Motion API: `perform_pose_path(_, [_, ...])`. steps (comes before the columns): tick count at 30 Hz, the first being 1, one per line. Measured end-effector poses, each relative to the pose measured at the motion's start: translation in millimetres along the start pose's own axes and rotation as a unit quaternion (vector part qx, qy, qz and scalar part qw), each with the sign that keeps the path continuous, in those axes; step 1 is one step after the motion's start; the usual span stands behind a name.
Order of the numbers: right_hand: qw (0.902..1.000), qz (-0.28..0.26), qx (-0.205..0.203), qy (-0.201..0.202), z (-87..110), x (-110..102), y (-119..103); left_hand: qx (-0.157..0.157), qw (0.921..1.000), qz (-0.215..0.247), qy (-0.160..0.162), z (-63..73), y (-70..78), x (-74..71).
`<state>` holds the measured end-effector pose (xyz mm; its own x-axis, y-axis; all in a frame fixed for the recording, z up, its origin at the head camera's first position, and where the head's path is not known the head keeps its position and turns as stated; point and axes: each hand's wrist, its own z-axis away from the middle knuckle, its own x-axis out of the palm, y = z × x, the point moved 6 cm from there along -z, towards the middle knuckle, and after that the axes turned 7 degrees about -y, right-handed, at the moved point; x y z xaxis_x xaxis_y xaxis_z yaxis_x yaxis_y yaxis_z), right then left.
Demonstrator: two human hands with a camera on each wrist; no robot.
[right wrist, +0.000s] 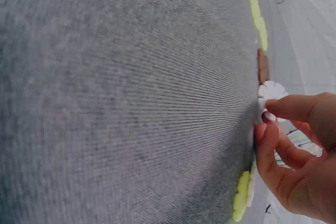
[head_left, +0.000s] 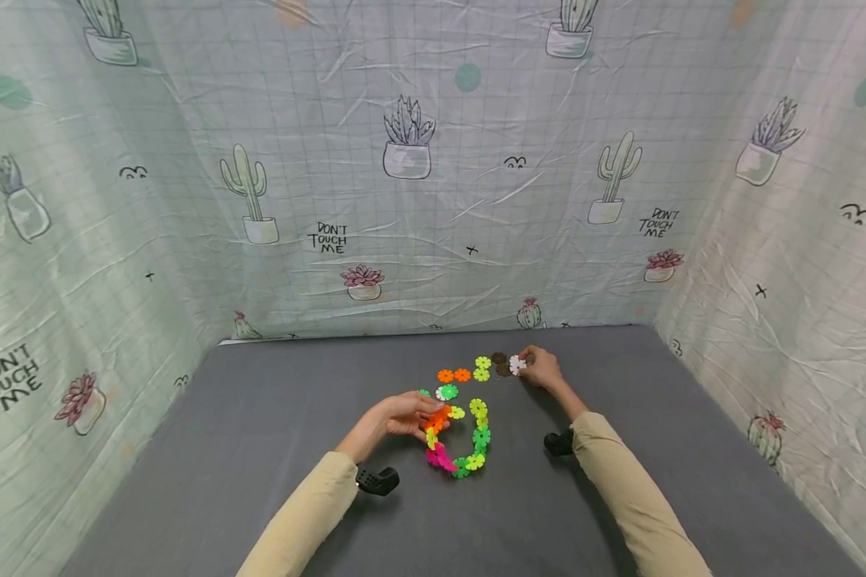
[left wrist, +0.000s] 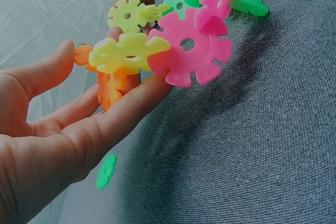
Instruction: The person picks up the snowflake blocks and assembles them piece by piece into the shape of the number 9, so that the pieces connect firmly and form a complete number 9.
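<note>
My left hand (head_left: 402,414) holds a curved chain of interlocking notched plastic discs (head_left: 481,438) in pink, orange, yellow and green. In the left wrist view, its thumb and fingers grip the orange end, and a pink disc (left wrist: 198,59) lies over the index fingertip. Farther back, my right hand (head_left: 544,369) pinches a white disc (head_left: 516,365) between thumb and fingers. The right wrist view has this white disc standing on edge close to the cloth, beside brown discs (right wrist: 262,66).
Loose discs lie in a row at the back: orange discs (head_left: 454,375), yellow-green discs (head_left: 482,369) and brown discs (head_left: 500,362). A green disc (head_left: 450,391) overlaps a white one nearer the chain. Grey cloth (head_left: 260,449) covers the table, with a printed curtain (head_left: 433,208) behind.
</note>
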<state>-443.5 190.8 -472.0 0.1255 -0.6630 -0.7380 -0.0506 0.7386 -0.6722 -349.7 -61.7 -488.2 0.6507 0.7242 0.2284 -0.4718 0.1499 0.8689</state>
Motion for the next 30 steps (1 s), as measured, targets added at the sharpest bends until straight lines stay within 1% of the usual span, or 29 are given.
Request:
perform_pose_path(3, [0.9985, -0.044, -0.020, -0.027, 3.4, 1, -4, 0.000, 1.0000, 0.002, 0.001, 0.3, -1.7, -1.4])
perform_pose_path(6, [0.9936, -0.077, -0.040, -0.073, 8.9, 6, -12, -0.002, 1.0000, 0.006, 0.001, 0.6, -3.2, -2.5])
perform_pose_path(11, [0.9811, -0.115, -0.065, -0.141, 20.2, 15, -30, 0.003, 0.9999, 0.013, -0.002, 1.0, -2.4, -2.4])
perform_pose_path(15, [0.9679, -0.143, -0.089, -0.187, 26.5, 24, -42, 0.006, 0.9998, 0.017, 0.004, 2.0, -0.7, -1.8])
perform_pose_path(19, [0.9557, -0.165, -0.119, -0.213, 31.8, 29, -54, 0.003, 0.9998, 0.017, 0.010, 2.6, 0.2, -1.0])
perform_pose_path(25, [0.9412, -0.193, -0.132, -0.244, 39.7, 33, -73, 0.001, 0.9998, 0.017, 0.015, -0.2, 1.8, 1.8])
perform_pose_path(28, [0.9350, -0.190, -0.142, -0.263, 44.9, 35, -81, 0.006, 0.9997, 0.020, 0.016, -1.3, 2.6, 2.1])
perform_pose_path(30, [0.9326, -0.174, -0.158, -0.274, 49.8, 36, -86, 0.009, 0.9996, 0.023, 0.015, -1.8, 2.4, 1.8])
